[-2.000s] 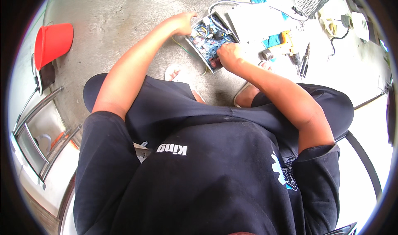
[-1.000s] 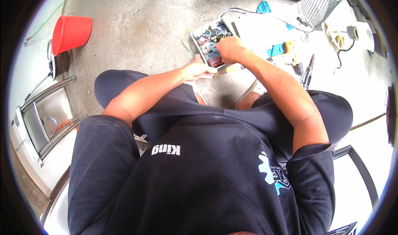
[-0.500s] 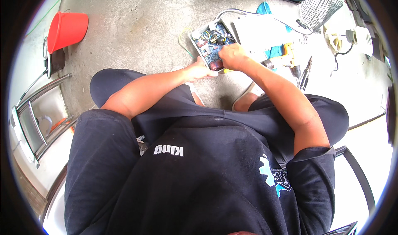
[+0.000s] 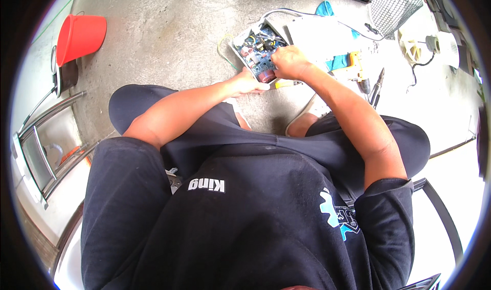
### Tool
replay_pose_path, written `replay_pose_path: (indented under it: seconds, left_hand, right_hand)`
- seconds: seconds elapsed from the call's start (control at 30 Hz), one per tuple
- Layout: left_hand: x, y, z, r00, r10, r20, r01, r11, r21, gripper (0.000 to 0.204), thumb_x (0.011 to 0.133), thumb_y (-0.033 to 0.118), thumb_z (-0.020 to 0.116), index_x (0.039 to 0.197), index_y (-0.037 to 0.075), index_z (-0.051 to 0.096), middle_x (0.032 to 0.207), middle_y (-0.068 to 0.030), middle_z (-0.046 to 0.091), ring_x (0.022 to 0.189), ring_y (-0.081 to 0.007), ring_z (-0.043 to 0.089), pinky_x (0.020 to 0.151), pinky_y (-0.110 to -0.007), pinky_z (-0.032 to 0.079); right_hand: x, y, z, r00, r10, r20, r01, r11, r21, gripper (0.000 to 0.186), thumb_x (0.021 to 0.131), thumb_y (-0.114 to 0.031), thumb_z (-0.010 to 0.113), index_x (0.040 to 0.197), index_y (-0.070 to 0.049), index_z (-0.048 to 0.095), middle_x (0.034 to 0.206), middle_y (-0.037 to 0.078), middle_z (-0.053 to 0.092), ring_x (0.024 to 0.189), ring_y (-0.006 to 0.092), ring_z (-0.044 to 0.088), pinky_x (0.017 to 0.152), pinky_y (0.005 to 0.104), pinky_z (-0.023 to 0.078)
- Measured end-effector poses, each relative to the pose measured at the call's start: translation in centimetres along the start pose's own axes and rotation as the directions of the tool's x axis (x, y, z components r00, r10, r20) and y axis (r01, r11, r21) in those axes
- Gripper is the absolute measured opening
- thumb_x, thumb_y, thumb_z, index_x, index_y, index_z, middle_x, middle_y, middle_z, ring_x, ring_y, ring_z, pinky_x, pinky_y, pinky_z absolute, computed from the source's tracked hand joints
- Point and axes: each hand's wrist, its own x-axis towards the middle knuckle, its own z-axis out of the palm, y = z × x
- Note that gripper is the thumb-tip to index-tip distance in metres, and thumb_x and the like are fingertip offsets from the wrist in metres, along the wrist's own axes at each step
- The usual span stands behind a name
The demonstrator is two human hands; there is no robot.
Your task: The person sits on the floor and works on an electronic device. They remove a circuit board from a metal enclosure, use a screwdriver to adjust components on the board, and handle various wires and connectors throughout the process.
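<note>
A shallow pale tray housing a blue circuit board (image 4: 257, 49) with wires and a dark red round component is held above the concrete floor, beyond my feet. My left hand (image 4: 248, 84) grips its near-left corner, the thumb along the near edge. At the right side of the board my right hand (image 4: 290, 62) is curled closed. Its fingertips, and anything they may pinch, are hidden from view. Just below the housing a small yellow object (image 4: 284, 84) shows. A yellow power drill (image 4: 356, 67) lies to the right, with long-nosed pliers (image 4: 377, 88) beside it.
A white panel (image 4: 309, 34) and blue cloth (image 4: 337, 62) lie right of the housing, with a grey cable (image 4: 279, 11) running behind. Farther right are a pale motor-like part (image 4: 409, 44) and black mesh (image 4: 394, 11). A red bucket (image 4: 82, 37) and metal-framed chair (image 4: 43, 152) are left.
The housing has shifted slightly up and left. My right hand has moved a little right, toward the board's edge, uncovering more of the board.
</note>
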Motion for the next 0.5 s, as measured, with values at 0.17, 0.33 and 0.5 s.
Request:
replay_pose_path:
  seconds: [0.17, 0.33, 0.5]
  left_hand:
    - [-0.8, 0.4, 0.2, 1.000, 0.007, -0.003, -0.007, 0.996, -0.086, 0.079, 0.094, -0.002, 0.081, 0.156, 0.004, 0.032, 0.135, -0.0131, 0.064, 0.114, -0.0233, 0.073, 0.100, -0.037, 0.064]
    - [-0.9, 0.7, -0.6, 0.996, -0.093, 0.003, 0.091, 0.965, -0.244, 0.089, 0.095, -0.003, 0.078, 0.160, 0.007, 0.017, 0.140, -0.0156, 0.059, 0.119, -0.0288, 0.072, 0.101, -0.043, 0.064]
    - [-1.1, 1.1, -0.7, 0.996, -0.073, -0.059, 0.046, 0.927, -0.372, 0.093, 0.096, -0.006, 0.075, 0.161, 0.009, 0.011, 0.142, -0.0172, 0.058, 0.123, -0.0310, 0.071, 0.101, -0.046, 0.064]
  right_hand:
    - [0.3, 0.6, 1.1, 0.992, -0.065, -0.104, 0.062, 0.998, -0.032, 0.020, 0.084, -0.027, 0.077, 0.089, -0.008, 0.083, 0.094, 0.016, 0.081, 0.094, 0.0317, 0.080, 0.088, 0.0421, 0.062]
    - [0.4, 1.2, 1.3, 0.995, -0.070, -0.076, 0.068, 0.997, -0.024, 0.037, 0.087, -0.040, 0.077, 0.095, -0.003, 0.080, 0.105, 0.018, 0.079, 0.103, 0.0328, 0.078, 0.095, 0.0439, 0.059]
    - [0.7, 1.4, 1.5, 0.998, -0.024, -0.061, 0.022, 0.999, -0.042, 0.037, 0.090, -0.038, 0.073, 0.102, -0.004, 0.079, 0.109, 0.017, 0.077, 0.109, 0.0321, 0.075, 0.100, 0.0461, 0.056]
